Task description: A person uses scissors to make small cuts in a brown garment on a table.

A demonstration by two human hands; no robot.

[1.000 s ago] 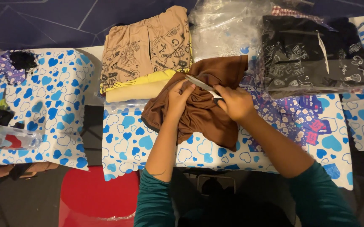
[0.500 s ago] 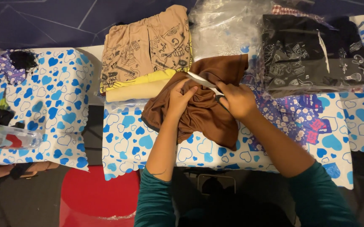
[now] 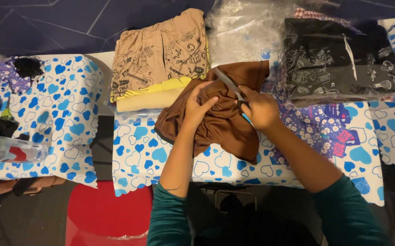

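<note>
Here the right hand (image 3: 260,109) is closed around a pair of scissors (image 3: 232,90) with a blue handle, the blades pointing up and to the left over a bunched brown garment (image 3: 225,123). The left hand (image 3: 197,107) presses down on that garment with its fingers curled into the folds, gripping the cloth just beside the blades. Whether the blades are cutting the fabric or only lying on it is hard to tell. The garment lies on a table under a white cloth with blue hearts (image 3: 142,150). Behind it sits a folded tan printed shirt (image 3: 161,59) on top of yellow fabric (image 3: 156,89). To the right, black printed shirts in clear plastic (image 3: 343,64) rest on the table.
</note>
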